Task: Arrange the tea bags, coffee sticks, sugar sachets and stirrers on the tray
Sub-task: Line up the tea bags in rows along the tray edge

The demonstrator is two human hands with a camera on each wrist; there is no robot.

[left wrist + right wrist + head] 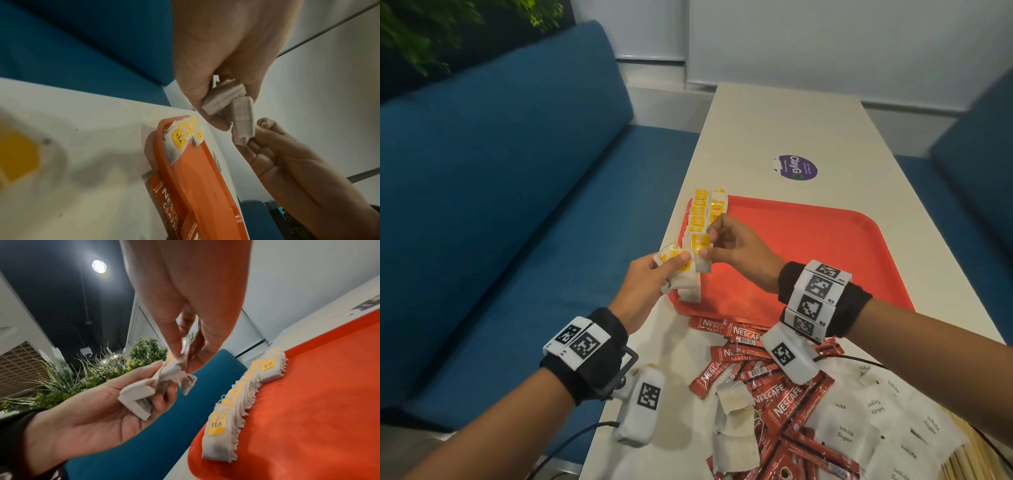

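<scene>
Our right hand (736,250) pinches a single tea bag (700,251) between thumb and forefinger, a white paper pouch with a yellow tag. Our left hand (650,284) curls around a small bunch of tea bags (681,277) held just beside it, over the near left corner of the red tray (825,246). A row of tea bags (705,212) overlaps along the tray's left edge, yellow tags up. On the white table (774,120) nearer us lie red coffee sticks (767,387), white sugar sachets (876,418) and wooden stirrers (962,455).
</scene>
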